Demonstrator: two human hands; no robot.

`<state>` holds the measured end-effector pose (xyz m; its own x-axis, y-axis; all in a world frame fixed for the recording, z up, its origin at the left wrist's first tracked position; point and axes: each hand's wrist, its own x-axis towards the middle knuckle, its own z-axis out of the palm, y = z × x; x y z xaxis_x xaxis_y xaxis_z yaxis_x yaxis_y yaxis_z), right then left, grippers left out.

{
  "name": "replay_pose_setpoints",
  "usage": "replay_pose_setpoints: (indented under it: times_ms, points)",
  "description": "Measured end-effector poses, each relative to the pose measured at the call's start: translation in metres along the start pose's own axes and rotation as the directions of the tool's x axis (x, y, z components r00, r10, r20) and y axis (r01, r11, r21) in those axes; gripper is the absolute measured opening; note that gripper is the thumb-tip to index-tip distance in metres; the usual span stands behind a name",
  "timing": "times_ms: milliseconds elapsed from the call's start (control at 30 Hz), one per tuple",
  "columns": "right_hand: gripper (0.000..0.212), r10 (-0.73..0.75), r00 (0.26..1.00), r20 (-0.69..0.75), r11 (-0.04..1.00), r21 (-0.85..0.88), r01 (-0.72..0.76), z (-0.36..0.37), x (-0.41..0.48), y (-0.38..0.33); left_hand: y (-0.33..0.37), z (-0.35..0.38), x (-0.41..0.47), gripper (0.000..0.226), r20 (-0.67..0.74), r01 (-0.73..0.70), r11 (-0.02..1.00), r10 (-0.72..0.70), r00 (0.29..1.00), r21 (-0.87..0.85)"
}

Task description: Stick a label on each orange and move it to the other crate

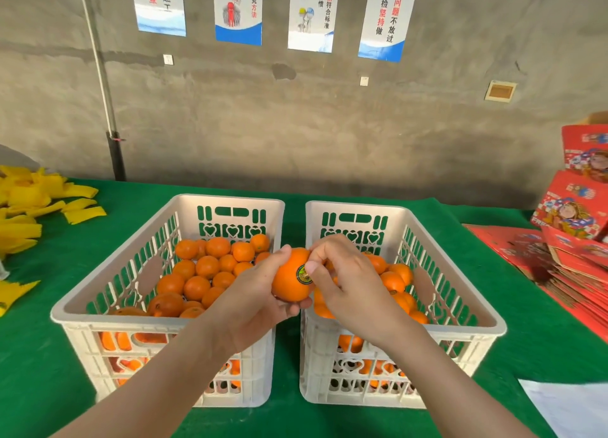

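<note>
Currently: orange (291, 278) above gap between crates, cupped in my left hand (260, 301). Right hand (342, 279) curled, thumb pressing label (304, 274) flat. Likely firm, light, smooth-skinned; cradle round belly, grip gently, avoid sticker.

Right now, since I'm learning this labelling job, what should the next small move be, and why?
Probably press the thumb of the right hand flat across the label to seat it: the thumb tip touches only the label's edge, while the left hand grips the orange.
</note>
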<state>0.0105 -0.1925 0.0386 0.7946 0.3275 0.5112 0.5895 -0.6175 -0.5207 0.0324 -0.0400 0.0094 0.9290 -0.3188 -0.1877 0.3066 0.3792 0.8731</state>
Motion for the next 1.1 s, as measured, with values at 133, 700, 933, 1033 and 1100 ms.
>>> replay_pose_setpoints:
  times_ms: [133,700,933,1033,1100]
  points:
    - [0.013,-0.034,0.999,0.031,0.994,-0.104,0.037,-0.005,-0.004,0.001,-0.004,0.007,-0.005,0.072,0.0,-0.002,1.0,0.002,1.0,0.003]
    - [0.076,0.222,0.966,0.129,0.889,0.381,-0.255,0.033,-0.043,0.042,-0.035,0.008,-0.001,0.044,-0.008,-0.08,0.987,0.082,0.997,0.138]
    - [0.069,0.266,0.959,-0.099,0.889,0.409,-0.205,0.014,-0.016,0.081,-0.039,0.038,0.051,0.054,-0.09,-0.244,0.849,0.321,0.943,0.468]
    - [0.071,0.418,0.888,-0.19,0.863,0.387,-0.324,-0.006,0.019,0.125,-0.044,0.042,0.095,0.014,-0.044,-0.251,0.539,0.475,0.879,0.804]
    - [0.075,0.562,0.813,-0.151,0.802,0.34,-0.491,-0.015,0.044,0.165,-0.057,0.041,0.112,0.019,0.094,-0.194,0.192,0.433,0.896,0.962]
